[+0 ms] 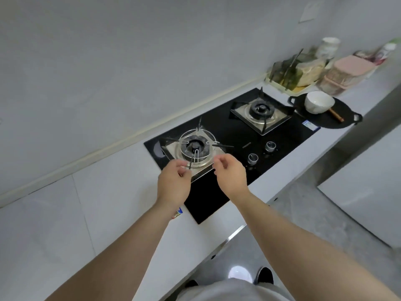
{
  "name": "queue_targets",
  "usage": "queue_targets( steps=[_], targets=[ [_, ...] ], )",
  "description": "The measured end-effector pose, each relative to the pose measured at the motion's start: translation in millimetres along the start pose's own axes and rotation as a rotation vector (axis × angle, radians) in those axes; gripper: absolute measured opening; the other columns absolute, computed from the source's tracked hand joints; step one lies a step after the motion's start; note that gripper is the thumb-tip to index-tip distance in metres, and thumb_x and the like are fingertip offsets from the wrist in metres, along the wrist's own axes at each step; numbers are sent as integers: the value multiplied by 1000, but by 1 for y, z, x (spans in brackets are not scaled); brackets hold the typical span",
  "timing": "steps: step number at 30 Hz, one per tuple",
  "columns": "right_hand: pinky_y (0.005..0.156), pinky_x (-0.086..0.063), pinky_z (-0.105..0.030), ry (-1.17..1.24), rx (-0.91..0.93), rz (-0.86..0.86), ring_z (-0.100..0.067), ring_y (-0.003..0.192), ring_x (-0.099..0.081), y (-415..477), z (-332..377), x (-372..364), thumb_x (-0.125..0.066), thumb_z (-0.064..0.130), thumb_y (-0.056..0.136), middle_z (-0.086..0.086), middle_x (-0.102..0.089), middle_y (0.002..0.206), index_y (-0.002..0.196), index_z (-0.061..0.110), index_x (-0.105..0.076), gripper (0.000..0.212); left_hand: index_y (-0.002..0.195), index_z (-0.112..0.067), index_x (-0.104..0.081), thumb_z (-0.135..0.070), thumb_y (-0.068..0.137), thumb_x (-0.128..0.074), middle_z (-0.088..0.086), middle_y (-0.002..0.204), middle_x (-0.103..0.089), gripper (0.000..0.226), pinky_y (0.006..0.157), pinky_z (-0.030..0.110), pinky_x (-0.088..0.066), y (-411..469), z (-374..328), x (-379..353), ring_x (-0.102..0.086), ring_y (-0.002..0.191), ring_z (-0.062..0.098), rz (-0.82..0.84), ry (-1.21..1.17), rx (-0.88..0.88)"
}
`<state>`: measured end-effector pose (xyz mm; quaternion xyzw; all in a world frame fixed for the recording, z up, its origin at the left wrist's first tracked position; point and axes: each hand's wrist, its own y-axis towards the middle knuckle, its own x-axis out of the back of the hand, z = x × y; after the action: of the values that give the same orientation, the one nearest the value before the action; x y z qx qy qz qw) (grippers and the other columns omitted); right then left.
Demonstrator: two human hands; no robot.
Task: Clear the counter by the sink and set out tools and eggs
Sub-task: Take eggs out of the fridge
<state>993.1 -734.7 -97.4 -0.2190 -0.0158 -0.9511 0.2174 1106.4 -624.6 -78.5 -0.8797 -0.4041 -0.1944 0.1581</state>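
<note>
both hands hovered over the near burner, the left hand [174,181] loosely curled by the wire ring [196,146], the right hand [230,173] part curled too, neither holding anything. the bowl [319,102] sat far along the desk [108,203] on a black pan [345,120]; no eggs showed. a careless grab could've knocked that ring askew.

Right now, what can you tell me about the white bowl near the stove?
The white bowl looks like smooth, glossy ceramic, round and deep. It stands upright on a flat black pan with two small handles, right of the stovetop. A brown stick-like handle lies beside it. Its inside is not visible. Neither hand touches it.
</note>
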Motion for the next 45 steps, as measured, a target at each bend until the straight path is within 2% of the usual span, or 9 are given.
queue_targets(
  steps=[5,8,11,13,17,23,28,38,45],
  targets=[
    [81,-55,-26,304,-38,-273,-9,82,-68,18,26,93,-54,27,100,7,-71,88,105,24,-66,14,96,-31,-64,-17,90,-64,-8,85,-66,15,75,29,-56,-6,-87,-42,-68,79,15,76,-56,-168],
    [76,-54,-27,416,-21,-417,-10,78,-67,26,28,153,-54,28,99,4,-71,86,100,25,-66,12,98,-31,-64,-18,91,-63,-9,85,-65,15,62,16,-48,-22,-141,-83,-65,65,5,135,-96,-251],
    [72,-52,-25,471,-10,-544,-9,74,-66,33,13,224,-54,28,99,4,-71,83,98,26,-66,12,98,-29,-65,-17,92,-63,-8,85,-65,14,53,16,-45,-44,-190,-143,-60,53,0,219,-149,-315],
    [72,-53,-25,496,0,-602,-9,73,-66,35,1,272,-54,28,99,4,-71,81,98,26,-66,13,100,-29,-65,-19,92,-63,-8,88,-66,13,56,18,-46,-58,-220,-183,-60,55,0,272,-164,-343],
    [67,-48,-21,520,-10,-694,-12,75,-66,37,-31,376,-55,27,99,4,-71,80,100,21,-68,14,103,-28,-65,-21,93,-63,-3,91,-67,12,61,24,-48,-88,-280,-272,-61,59,3,384,-202,-372],
    [68,-50,-26,471,4,-749,-5,62,-60,41,-70,521,-57,29,97,7,-70,73,90,23,-70,16,100,-24,-67,-16,93,-64,-1,84,-66,11,64,28,-48,-126,-363,-385,-60,58,10,483,-301,-385],
    [53,-45,-13,431,28,-781,2,58,-60,43,-85,615,-53,28,100,7,-71,81,101,20,-69,18,102,-19,-66,-13,95,-62,3,84,-62,10,56,23,-47,-150,-422,-453,-57,54,7,560,-356,-404],
    [75,-54,-30,337,17,-908,-9,83,-69,94,-111,704,-52,27,100,10,-73,87,93,30,-66,16,101,-18,-67,-12,95,-62,4,88,-62,9,56,25,-47,-120,-498,-559,-57,54,8,669,-428,-451],
    [91,-54,-38,224,9,-1069,-8,94,-68,169,-121,763,-53,27,99,12,-73,96,104,23,-70,18,101,-14,-65,-8,96,-59,2,84,-63,10,54,23,-47,-50,-557,-650,-57,54,7,768,-484,-493]
  ],
)
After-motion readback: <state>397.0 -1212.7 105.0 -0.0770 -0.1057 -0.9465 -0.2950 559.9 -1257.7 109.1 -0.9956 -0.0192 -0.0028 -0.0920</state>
